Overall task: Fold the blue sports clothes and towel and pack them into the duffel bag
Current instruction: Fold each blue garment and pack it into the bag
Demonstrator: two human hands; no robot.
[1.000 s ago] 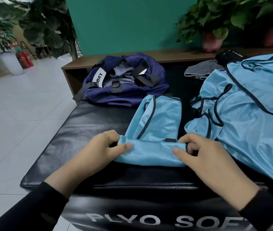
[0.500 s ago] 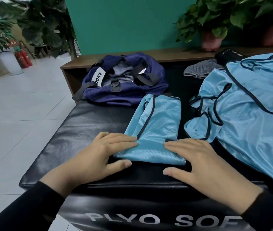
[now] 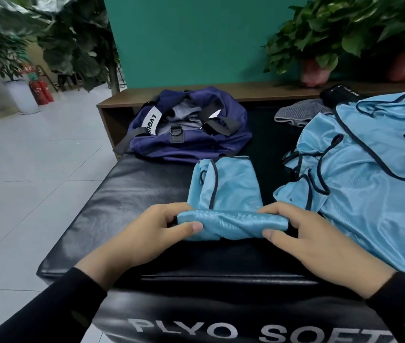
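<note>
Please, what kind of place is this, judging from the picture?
Probably a gym or sports centre lobby. The clothes lie on a black padded plyo box of the kind used for jump training, fire extinguishers stand on the tiled floor, and potted plants line a wooden ledge.

It looked like a gym or sports hall lobby: a black padded plyo box (image 3: 147, 194) marked "PLYO SOFT", tiled floor (image 3: 23, 181), red fire extinguishers (image 3: 41, 91) far left, potted plants (image 3: 312, 45) against a teal wall (image 3: 184, 38).

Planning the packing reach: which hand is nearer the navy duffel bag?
Left. The left hand lies almost straight below the navy duffel bag; the right hand sits further right, beside the loose blue jersey.
</note>
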